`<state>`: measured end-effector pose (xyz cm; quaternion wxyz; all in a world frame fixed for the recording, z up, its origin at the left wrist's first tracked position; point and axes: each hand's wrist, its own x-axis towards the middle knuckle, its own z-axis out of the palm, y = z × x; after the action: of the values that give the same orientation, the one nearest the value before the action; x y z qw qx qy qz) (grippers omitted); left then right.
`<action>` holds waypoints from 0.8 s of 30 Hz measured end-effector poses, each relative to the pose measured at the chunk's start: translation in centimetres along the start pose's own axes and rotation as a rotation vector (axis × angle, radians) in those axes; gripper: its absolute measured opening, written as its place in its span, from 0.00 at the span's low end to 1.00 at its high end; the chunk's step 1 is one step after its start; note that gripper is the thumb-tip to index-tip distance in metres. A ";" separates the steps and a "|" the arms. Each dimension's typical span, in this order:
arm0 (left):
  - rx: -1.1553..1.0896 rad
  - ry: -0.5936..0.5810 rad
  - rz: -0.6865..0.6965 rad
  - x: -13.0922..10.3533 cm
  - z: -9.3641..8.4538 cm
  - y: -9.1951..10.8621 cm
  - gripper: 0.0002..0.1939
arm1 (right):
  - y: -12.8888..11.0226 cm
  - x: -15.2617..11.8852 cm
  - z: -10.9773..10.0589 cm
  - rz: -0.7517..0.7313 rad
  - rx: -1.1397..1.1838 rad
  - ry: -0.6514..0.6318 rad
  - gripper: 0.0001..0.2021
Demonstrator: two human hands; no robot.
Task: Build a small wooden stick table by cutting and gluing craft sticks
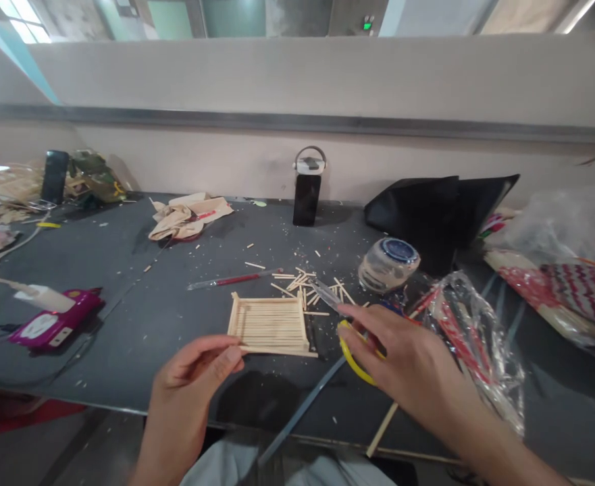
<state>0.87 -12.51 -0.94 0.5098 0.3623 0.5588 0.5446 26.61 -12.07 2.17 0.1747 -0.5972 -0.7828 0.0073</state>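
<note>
A small rectangular tray of pale wooden sticks (269,324) lies on the dark table. Its near left corner is pinched between the thumb and fingers of my left hand (200,374). To its right, my right hand (398,344) grips scissors (355,358) by their yellow handles, with the blades pointing away and left over a pile of short cut sticks (304,280). The lower part of the handles shows below my fingers. A red pen-like item in clear wrap (235,279) lies just beyond the tray.
A glass jar with a blue lid (389,263) stands at right, near crumpled clear packaging (479,344). A black phone (306,199) stands upright at the back. Crumpled beige cloth or paper (188,216) lies back left. At left is a purple power strip (57,320) with cables.
</note>
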 end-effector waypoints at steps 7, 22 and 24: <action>0.074 0.006 -0.025 -1.3 -1.1 -1.6 0.11 | -4.2 0.4 2.2 -0.322 0.226 -0.024 0.10; 0.628 -0.363 0.408 4.6 -4.1 -1.3 0.15 | -5.7 1.9 5.2 -0.325 -0.072 -0.005 0.09; 0.624 -0.402 0.405 5.1 -3.9 -1.5 0.14 | -5.8 2.0 5.2 -0.335 -0.089 0.005 0.09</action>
<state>-3.79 -8.82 -3.75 0.3570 0.7010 0.5038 0.3569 19.27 -10.87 -0.94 0.1488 -0.4658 -0.8704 -0.0581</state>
